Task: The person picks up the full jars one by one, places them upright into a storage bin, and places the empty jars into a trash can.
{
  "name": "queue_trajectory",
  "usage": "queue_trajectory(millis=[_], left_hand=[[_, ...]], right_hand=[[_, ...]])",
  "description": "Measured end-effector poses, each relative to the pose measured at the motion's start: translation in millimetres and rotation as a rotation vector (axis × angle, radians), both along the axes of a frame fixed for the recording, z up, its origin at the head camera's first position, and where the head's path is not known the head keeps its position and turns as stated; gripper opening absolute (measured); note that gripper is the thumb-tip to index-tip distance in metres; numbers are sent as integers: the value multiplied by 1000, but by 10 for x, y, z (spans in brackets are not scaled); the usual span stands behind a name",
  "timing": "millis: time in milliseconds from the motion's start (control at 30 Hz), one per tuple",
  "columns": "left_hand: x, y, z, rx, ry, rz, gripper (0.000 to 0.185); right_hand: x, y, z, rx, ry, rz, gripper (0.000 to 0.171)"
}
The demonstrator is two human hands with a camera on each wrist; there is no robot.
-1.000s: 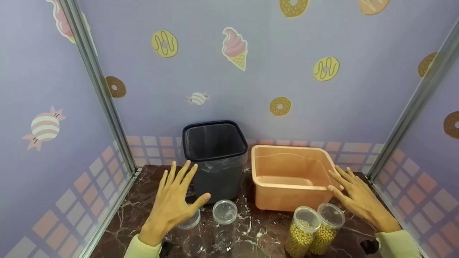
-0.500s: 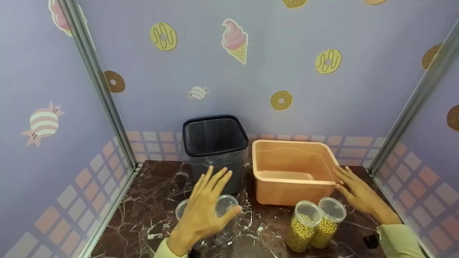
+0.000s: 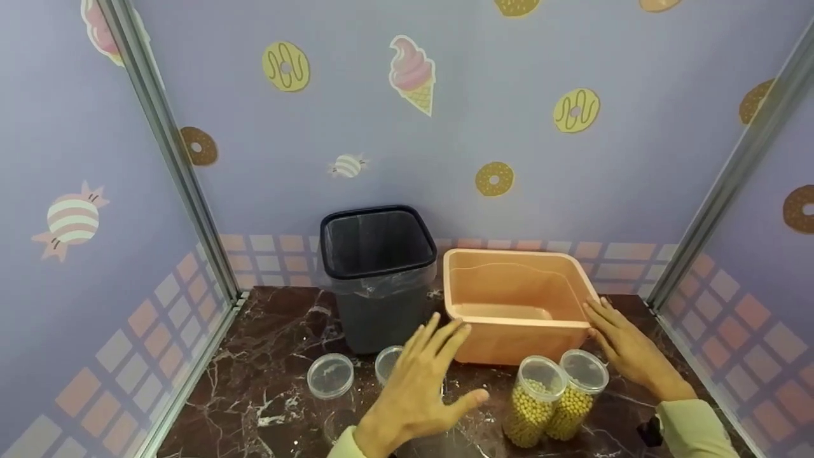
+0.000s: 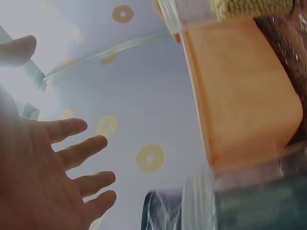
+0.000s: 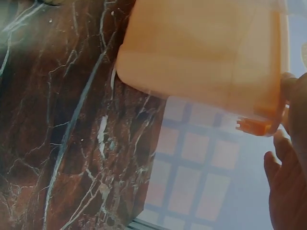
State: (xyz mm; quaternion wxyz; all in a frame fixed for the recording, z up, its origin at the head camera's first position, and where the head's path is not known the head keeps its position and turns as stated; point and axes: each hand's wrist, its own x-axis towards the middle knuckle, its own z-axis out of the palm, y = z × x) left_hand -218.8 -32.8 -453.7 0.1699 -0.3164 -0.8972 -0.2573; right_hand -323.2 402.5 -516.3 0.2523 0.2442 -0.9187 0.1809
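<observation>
My left hand (image 3: 423,381) hovers with its fingers spread above an empty clear jar (image 3: 389,364), in front of the orange tub (image 3: 509,346). In the left wrist view the same hand (image 4: 53,177) shows an open palm holding nothing. My right hand (image 3: 620,343) lies flat, fingertips touching the tub's right front corner (image 5: 259,125). Two clear jars of yellow beans (image 3: 533,407) (image 3: 575,397) stand side by side just left of that hand. Another empty clear jar (image 3: 331,376) stands further left.
A dark bin (image 3: 378,273) with a clear liner stands behind the jars, next to the tub. All rest on a dark marble tabletop (image 3: 267,356). Lilac walls with metal corner posts (image 3: 168,146) close in the back and both sides.
My left hand has swept rightward from the left empty jar, past the second, toward the tub's front. The right hand has stayed at the tub's corner.
</observation>
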Motion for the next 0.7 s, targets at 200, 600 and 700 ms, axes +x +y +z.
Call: queue_trajectory(millis=[200,600,700], left_hand=[[-15,224,-56,-31,-18,-40,90],[-94,704,-284,-48,-49,-104,89],[-126,785,-353,-43,-51,-111,91]], right_hand=[[1,-13,-9,39,-10,-42,49],[-11,-24,-4,54,-13,-46,48],[-7,-36,-11,59,-38,-40,48]])
